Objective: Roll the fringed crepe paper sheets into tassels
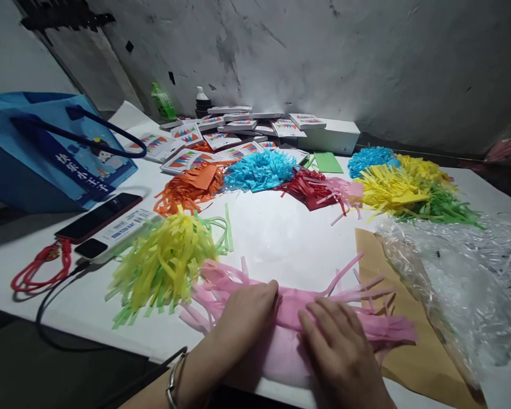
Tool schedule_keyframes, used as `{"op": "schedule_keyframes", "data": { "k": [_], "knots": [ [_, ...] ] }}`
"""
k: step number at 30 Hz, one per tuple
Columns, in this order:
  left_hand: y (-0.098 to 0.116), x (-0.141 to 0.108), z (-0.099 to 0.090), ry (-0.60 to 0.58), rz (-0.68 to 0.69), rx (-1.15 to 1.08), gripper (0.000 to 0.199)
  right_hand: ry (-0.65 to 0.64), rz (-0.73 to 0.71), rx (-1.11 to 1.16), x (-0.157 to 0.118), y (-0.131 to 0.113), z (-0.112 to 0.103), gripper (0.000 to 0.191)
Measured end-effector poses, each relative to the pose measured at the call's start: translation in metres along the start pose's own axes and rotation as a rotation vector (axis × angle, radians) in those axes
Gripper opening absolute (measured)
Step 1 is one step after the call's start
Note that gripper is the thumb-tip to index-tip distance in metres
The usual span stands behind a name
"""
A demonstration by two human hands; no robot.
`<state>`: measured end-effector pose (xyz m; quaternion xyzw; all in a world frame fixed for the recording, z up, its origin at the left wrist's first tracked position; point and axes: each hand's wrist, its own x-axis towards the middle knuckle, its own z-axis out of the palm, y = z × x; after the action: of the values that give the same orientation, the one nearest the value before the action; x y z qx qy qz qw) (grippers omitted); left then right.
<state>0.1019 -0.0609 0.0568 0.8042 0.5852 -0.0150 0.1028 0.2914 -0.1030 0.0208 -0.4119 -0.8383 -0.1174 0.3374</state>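
A pink fringed tissue-paper piece [292, 307] lies across the front of the white table, with cut strips fanning out at both ends and a plain middle. My left hand [253, 304] is closed on its middle, fingers curled and the fingertips partly hidden. Beside it, my right hand [338, 335] rests on the paper, fingers extended and slightly bent, thumb out of sight. Below the folded band, a flat pink part [285, 358] spreads between my wrists. Left of it sits a yellow and light-green tissue fringe bundle [166, 255].
Orange [191, 184], blue [262, 170], dark-red [310, 187] and yellow bundles [392, 187] arc behind. Flat printed packs [238, 125] are piled near the wall. A blue bag [46, 153], phone [100, 216] and cabled white device [119, 233] stand left; brown paper [413, 318] and clear plastic [451, 284] lie right.
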Motion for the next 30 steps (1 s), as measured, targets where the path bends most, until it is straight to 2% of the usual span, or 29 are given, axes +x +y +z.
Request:
{"op": "schedule_keyframes", "data": {
  "k": [2,4,5,7,9,11,13,17,20,22,26,30],
  "knots": [
    [-0.001,-0.001,0.001,0.025,0.001,-0.021,0.022,0.006,-0.084,0.034,-0.003,-0.006,0.007,0.030],
    [-0.003,-0.005,0.002,0.116,0.018,-0.050,0.013,-0.030,-0.096,0.023,-0.005,-0.008,0.011,0.033],
    [-0.004,-0.007,0.004,0.187,0.058,-0.064,0.004,-0.028,-0.084,0.030,-0.006,-0.007,0.012,0.034],
    [-0.007,-0.012,0.007,0.344,0.216,-0.074,0.021,0.009,-0.024,0.073,-0.006,-0.007,0.010,0.031],
    [-0.009,-0.017,0.013,0.480,0.390,-0.084,0.022,0.019,0.016,0.142,-0.005,-0.007,0.007,0.026],
    [-0.012,-0.020,0.020,0.560,0.484,-0.107,0.012,-0.005,0.005,0.175,-0.005,-0.008,0.005,0.025],
    [-0.014,-0.024,0.025,0.614,0.526,-0.139,0.020,0.003,-0.039,0.137,-0.006,-0.009,0.005,0.027],
    [-0.020,-0.034,0.029,0.622,0.571,-0.156,0.020,0.023,-0.141,0.043,-0.018,-0.009,0.007,0.032],
    [-0.026,-0.044,0.034,0.571,0.599,-0.121,0.014,0.054,-0.117,0.078,-0.029,-0.006,0.009,0.040],
    [-0.029,-0.049,0.039,0.551,0.575,-0.130,0.014,0.018,-0.072,0.132,-0.032,-0.004,0.009,0.043],
    [-0.030,-0.052,0.039,0.536,0.391,-0.255,0.024,-0.089,0.102,0.198,-0.020,-0.001,0.007,0.045],
    [-0.022,-0.045,0.027,0.450,0.205,-0.230,0.024,-0.268,0.173,0.010,-0.003,0.002,0.013,0.039]
  ]
}}
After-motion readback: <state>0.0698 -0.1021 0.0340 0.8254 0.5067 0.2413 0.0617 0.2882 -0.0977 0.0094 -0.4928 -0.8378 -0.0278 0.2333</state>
